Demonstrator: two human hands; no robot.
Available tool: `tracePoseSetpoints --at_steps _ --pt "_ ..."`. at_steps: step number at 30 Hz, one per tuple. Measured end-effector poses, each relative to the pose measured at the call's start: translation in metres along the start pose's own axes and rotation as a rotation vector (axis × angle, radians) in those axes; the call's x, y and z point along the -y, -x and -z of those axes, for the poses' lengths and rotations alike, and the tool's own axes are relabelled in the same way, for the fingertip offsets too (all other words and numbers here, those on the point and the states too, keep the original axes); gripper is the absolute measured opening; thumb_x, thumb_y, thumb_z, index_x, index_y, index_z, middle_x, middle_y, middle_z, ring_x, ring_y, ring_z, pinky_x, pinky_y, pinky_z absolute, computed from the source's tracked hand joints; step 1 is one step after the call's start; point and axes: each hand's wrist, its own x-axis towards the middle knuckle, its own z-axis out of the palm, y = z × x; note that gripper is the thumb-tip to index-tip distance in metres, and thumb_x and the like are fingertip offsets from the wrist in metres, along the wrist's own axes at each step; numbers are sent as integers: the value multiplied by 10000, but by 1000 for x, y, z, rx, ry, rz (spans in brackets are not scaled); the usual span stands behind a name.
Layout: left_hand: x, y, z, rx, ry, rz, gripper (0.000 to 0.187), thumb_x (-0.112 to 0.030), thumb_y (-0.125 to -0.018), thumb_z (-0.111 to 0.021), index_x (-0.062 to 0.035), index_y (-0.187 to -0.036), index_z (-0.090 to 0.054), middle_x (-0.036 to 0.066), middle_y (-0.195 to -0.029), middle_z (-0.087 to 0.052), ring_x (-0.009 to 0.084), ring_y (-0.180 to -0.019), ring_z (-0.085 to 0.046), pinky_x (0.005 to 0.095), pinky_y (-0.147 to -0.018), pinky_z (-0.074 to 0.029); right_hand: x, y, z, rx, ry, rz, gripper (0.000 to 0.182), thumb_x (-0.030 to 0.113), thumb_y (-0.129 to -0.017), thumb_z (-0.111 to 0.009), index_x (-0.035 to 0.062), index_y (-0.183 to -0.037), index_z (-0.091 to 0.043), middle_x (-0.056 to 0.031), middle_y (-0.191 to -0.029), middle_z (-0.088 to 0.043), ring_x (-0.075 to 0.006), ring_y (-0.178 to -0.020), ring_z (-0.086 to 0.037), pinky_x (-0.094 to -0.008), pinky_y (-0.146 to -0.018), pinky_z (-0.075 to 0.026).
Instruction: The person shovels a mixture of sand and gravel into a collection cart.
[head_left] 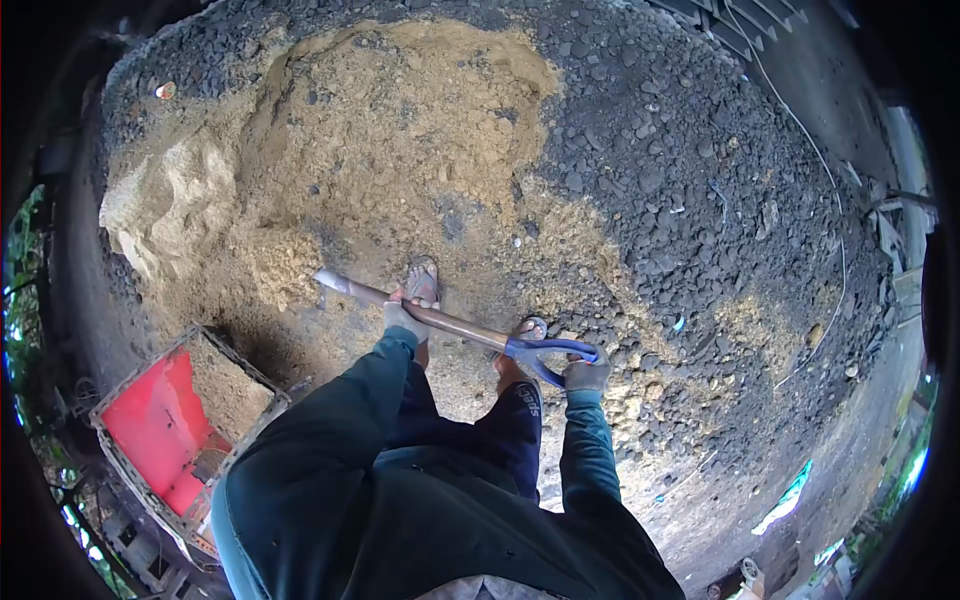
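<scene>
Shovel (430,315) in both gloved hands, the person stood over the heap with its long axis running slantwise across the body, from the blue D-grip by the right hip up and away to the left, where the blade end (330,281) was sunk in the loose sand (400,130). The right hand (587,374) had its fingers curled tight through the blue D-grip (552,350); the left hand (403,318) was wrapped shut round the wooden shaft about halfway along, so it was the hand nearer the blade. From the left fingers the buried end lay just beyond and to the left, close against a paler crumbling bank of sand (170,205). Two sandalled feet showed either side of the shaft, one just beyond the left fingers, one between the two hands.

The ground was bare earth strewn with sand, and beyond and to the right of the right fingers it gave way to a broad spread of dark gravel (690,180). Below and left of the left fingers, near the person's left elbow, sat a box-like wire-framed container with a red lining (150,420), part filled with sand, well apart from the blade. A thin white line or hose (830,200) trailed over the gravel far to the right, and green foliage showed at the edges.
</scene>
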Motion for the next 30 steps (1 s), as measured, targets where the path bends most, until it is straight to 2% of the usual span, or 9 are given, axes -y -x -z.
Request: tracePoseSetpoints --at_steps 2,6,9,13,15,17,20,26,30 --pt "-56 72 11 23 10 -338 433 -495 -812 -634 -118 -689 -460 37 -601 -476 247 -561 -474 428 -626 -444 98 37 -25 184 85 193 136 94 -738 -698 42 -852 -645 -101 -744 -658 -208 -691 -662 -346 -646 -527" --pt "-166 188 47 183 -14 -664 481 -567 -768 -633 -125 -687 -460 45 -625 -486 239 -562 -485 423 -643 -438 244 99 -31 533 -217 1019 290 115 -658 -769 50 -917 -655 -145 -834 -652 -320 -799 -661 -377 -708 -531" --pt "-150 233 4 115 -226 -596 512 -594 -743 -640 -117 -717 -456 88 -701 -508 281 -643 -500 439 -673 -445 252 86 -8 567 -201 1010 323 144 -678 -787 36 -947 -645 -143 -842 -659 -313 -788 -666 -364 -715 -531" --pt "-57 127 -41 170 -140 -396 382 -423 -764 -703 -105 -691 -506 72 -674 -524 276 -664 -518 468 -732 -457 106 39 6 238 -143 128 269 165 -754 -772 20 -945 -649 -105 -822 -689 -202 -757 -675 -328 -711 -538" --pt "10 60 -41 194 -106 -48 323 -354 -810 -686 -109 -725 -494 52 -659 -498 267 -639 -509 490 -727 -461 8 39 35 141 -307 -495 180 71 -797 -682 7 -957 -632 -74 -798 -679 -174 -746 -657 -312 -696 -538" --pt "92 22 -44 -123 -296 170 277 -309 -867 -635 -119 -759 -465 47 -625 -447 266 -591 -480 508 -731 -470 -111 68 89 -92 -67 -531 161 62 -827 -614 32 -985 -607 -57 -704 -622 -155 -642 -616 -368 -496 -503" --pt "206 -16 10 -177 -475 476 247 -270 -904 -594 -113 -779 -450 56 -635 -440 268 -556 -466 511 -701 -473 -54 124 173 -602 -178 -960 162 60 -876 -431 14 -945 -570 -66 -575 -467 -190 -373 -446 -340 -341 -382" --pt "251 -72 -22 -196 -572 515 192 -249 -927 -548 -107 -832 -462 55 -643 -418 264 -562 -468 497 -632 -458 -26 87 228 -805 -41 -900 171 135 -884 -499 3 -884 -608 -24 -597 -464 -97 -364 -362 -286 -343 -252" --pt "99 -235 -108 -47 -345 497 130 -213 -932 -518 -134 -863 -441 52 -643 -403 268 -561 -466 497 -603 -449 -74 -63 -4 -357 -1 -529 156 186 -844 -621 42 -883 -577 -44 -571 -496 -176 -398 -451 -334 -366 -345"
